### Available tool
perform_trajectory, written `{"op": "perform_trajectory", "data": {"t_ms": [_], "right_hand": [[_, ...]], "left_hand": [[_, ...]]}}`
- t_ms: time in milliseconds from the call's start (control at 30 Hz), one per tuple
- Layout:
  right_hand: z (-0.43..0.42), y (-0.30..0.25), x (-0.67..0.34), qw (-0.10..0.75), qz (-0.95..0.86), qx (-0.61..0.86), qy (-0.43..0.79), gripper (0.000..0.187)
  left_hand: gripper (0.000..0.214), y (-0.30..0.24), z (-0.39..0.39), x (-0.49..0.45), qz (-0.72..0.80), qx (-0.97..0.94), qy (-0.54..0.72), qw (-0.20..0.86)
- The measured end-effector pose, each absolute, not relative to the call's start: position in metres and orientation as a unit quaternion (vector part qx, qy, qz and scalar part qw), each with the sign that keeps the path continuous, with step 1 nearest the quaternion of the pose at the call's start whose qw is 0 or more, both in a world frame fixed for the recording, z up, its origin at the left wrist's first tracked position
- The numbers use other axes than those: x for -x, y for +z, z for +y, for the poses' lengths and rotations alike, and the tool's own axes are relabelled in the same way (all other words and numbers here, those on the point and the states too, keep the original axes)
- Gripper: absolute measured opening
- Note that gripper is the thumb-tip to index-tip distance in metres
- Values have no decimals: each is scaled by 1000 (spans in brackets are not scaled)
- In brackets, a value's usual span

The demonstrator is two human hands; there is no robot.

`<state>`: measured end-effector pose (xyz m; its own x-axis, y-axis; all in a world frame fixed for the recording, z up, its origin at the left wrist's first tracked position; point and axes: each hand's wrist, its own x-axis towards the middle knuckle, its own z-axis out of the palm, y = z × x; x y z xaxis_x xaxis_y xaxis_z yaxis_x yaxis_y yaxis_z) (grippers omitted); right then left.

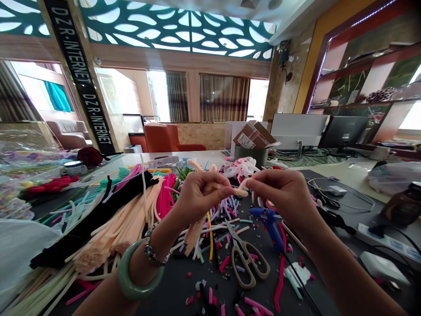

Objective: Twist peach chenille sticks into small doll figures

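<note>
One dark counter (177, 298) carries three large bundles of pipe cleaners: black (98, 219), peach (121, 232) and pink (166, 197). Above it, the left hand (204, 195) and right hand (279, 193) have their fingers curled and nearly closed, both pinching one short peach pipe cleaner (241, 192) in the air between them. Below lie one blue glue gun (268, 224) and, just beside it, one pair of scissors (246, 259), among many cut bits. The left wrist wears one green bangle (123, 276) and one bracelet (158, 252).
</note>
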<state>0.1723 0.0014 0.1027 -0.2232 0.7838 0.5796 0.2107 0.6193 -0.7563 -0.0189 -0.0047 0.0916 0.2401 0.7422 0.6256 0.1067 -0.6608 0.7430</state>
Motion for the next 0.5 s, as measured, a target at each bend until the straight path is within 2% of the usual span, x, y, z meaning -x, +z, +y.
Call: {"op": "perform_trajectory", "data": {"t_ms": [133, 300, 400, 500], "right_hand": [[-15, 108, -172, 533, -741, 357, 199, 14], [-29, 109, -165, 483, -784, 365, 136, 16], [-30, 107, -162, 440, -811, 361, 138, 17], [-23, 103, -161, 397, -822, 359, 193, 21]], "left_hand": [[11, 96, -9, 22, 310, -787, 525, 97], [5, 96, -13, 19, 342, -762, 538, -113], [8, 94, -12, 17, 362, -727, 563, -153], [12, 92, -11, 14, 363, -702, 607, -83]]}}
